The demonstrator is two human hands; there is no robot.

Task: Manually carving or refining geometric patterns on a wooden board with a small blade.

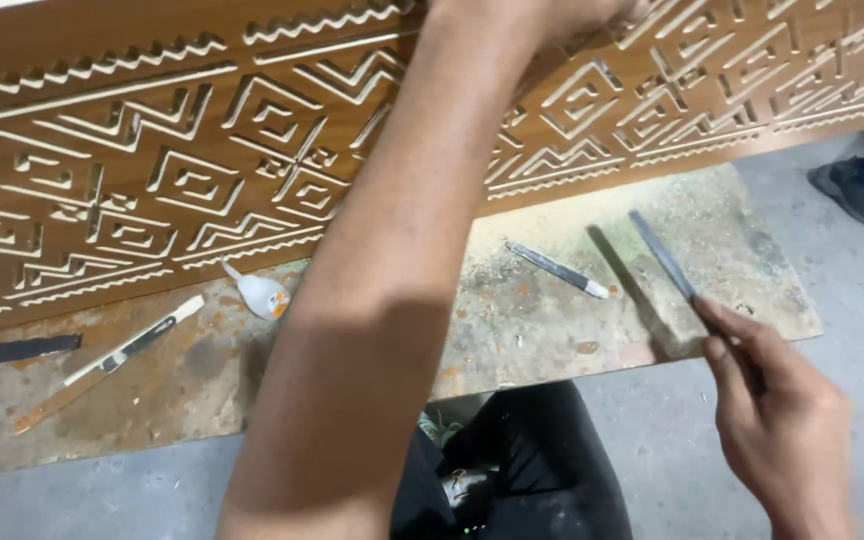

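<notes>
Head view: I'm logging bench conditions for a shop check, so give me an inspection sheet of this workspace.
Surface: worn board with sawdust and stains, lying low over a grey floor.
Job's things: carved wooden panel with geometric grooves, standing on edge along the board; flat metal file.
Clutter: small white glue bottle, second file, a chisel-like tool, dark strip.
Hands: left hand on the panel's top edge, mostly out of frame; right hand grips the flat metal file.
Cables: nothing seen.
Surroundings: another person's dark shoe on the floor.
</notes>
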